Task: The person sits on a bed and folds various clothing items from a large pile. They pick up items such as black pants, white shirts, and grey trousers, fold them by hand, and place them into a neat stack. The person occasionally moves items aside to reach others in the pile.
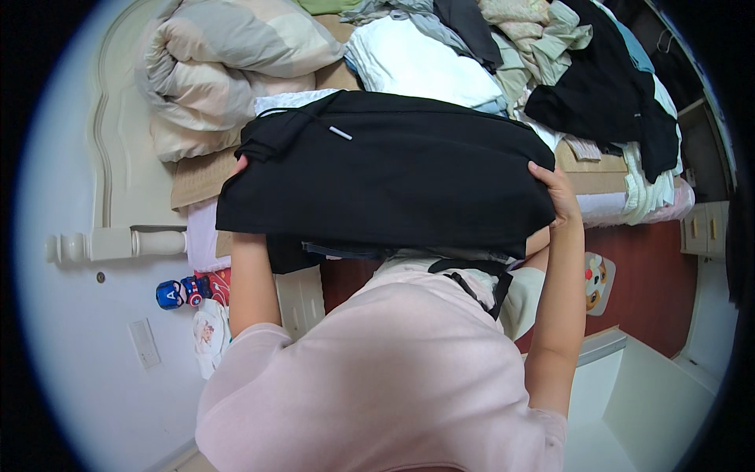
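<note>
A folded black garment with a drawstring, apparently trousers (pixel 383 177), is stretched flat between my two hands in front of my body. The drawstring (pixel 340 133) has a white tip and lies near the upper left corner. My left hand (pixel 240 164) grips the garment's left side; most of its fingers are hidden beneath the cloth. On the right side, my right hand (pixel 554 186) pinches the edge with the thumb on top and the fingers behind. More dark cloth hangs below the front edge, partly covered.
Beyond the garment, the bed carries a rolled quilt (pixel 236 53), white folded cloth (pixel 422 65) and a heap of clothes with a black garment (pixel 596 100). A headboard (pixel 133 118) stands at left. Below it sits a blue toy figure (pixel 183 293). An open white box-like unit (pixel 643 389) is at lower right.
</note>
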Tool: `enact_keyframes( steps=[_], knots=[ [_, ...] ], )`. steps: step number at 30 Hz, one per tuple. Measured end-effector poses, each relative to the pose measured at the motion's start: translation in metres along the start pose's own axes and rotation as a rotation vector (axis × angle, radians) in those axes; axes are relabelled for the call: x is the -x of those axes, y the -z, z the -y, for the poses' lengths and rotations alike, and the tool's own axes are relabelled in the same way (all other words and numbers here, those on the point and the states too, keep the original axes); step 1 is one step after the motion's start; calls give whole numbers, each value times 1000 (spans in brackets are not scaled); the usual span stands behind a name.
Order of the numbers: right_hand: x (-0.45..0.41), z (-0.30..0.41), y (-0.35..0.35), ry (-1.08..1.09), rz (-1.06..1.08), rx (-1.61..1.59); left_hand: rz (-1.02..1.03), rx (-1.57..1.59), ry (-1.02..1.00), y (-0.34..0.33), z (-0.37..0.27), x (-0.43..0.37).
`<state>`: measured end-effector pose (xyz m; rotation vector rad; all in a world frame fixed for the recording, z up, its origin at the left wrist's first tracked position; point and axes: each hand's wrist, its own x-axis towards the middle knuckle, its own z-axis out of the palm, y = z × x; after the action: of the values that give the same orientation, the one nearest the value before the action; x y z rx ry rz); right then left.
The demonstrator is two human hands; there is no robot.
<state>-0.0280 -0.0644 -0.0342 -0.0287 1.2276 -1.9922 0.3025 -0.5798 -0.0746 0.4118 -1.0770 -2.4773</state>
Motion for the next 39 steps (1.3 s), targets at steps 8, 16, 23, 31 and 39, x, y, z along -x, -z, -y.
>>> enact_keyframes(
  steps=[8, 16, 23, 31, 39],
  knots=[
    [-36, -100, 69, -39, -164, 715, -536, -149, 462, 23, 85, 35],
    [-41, -102, 99, -84, -251, 599, -346, -418, 617, -48, 34, 25],
    [-18, -75, 54, -56, -429, 1211, -609, -2123, -612, -100, 63, 14],
    [-47, -70, -72, 679, 106, 1677, 852, -1707, -380, -193, 118, -6],
    [-74, -91, -5, 403, -129, 1847, -305, -2099, -603, -85, 66, -60]
  ],
)
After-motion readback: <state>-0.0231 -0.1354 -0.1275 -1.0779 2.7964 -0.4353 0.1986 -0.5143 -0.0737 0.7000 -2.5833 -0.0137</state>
